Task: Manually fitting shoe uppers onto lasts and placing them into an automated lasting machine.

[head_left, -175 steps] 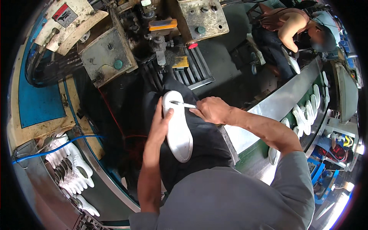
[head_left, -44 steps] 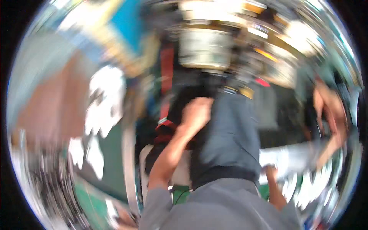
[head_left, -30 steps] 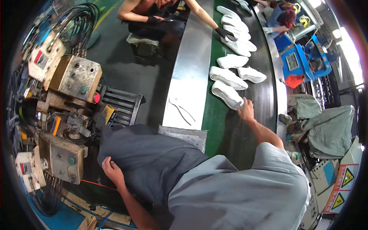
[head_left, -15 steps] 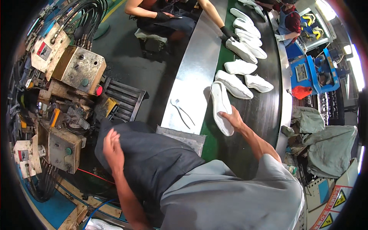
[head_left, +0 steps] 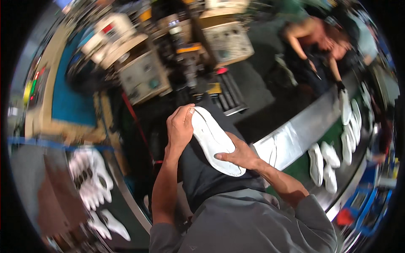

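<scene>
A white shoe upper (head_left: 209, 139) is held up in front of my lap with its flat underside facing me. My left hand (head_left: 179, 128) is closed on its upper left end, thumb at the edge. My right hand (head_left: 241, 154) grips the other end from the right, the thumb lying across the underside and the other fingers hidden behind it. Dark cloth over my lap (head_left: 219, 119) shows behind the shoe upper.
Machines with worn control boxes (head_left: 143, 78) stand ahead. On the right, a metal ledge (head_left: 291, 137) borders a belt carrying several white shoe uppers (head_left: 315, 164). More white shoe uppers (head_left: 115, 225) lie at lower left. A co-worker (head_left: 314, 46) sits at the far right.
My right hand has lifted the shoe upper off the belt and brought it left over my lap. My left hand has closed on its other end. The view has swung left.
</scene>
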### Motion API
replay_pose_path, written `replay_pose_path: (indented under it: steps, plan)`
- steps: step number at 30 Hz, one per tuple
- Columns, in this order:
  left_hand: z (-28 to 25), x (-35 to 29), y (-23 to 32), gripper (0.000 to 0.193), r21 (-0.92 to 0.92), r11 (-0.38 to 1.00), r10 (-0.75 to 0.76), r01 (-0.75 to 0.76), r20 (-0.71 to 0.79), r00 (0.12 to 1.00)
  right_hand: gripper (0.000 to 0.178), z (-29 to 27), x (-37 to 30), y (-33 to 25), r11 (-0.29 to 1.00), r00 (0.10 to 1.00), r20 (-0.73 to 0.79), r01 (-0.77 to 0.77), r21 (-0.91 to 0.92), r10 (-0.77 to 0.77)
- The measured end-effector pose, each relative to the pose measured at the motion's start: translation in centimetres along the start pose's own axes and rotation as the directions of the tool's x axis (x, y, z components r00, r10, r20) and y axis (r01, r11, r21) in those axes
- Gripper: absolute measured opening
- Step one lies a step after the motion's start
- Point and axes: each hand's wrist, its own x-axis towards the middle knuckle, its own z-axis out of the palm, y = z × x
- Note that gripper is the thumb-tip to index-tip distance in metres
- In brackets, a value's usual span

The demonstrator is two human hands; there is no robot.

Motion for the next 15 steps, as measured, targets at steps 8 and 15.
replay_pose_path:
  steps: [8,15]
  plan:
    - [-8.7,-11.9,-7.2,0.031,-0.318,0.830,-0.523,0.458,-0.164,0.836,0.099,9.7,7.6,2.7,0.999,0.933,0.359,-0.014,-0.037,0.027]
    - [-8.2,-12.7,-7.6,0.034,-0.397,0.763,-0.612,0.510,-0.191,0.767,0.107,10.5,6.9,1.3,0.967,0.964,0.258,-0.003,-0.254,0.070]
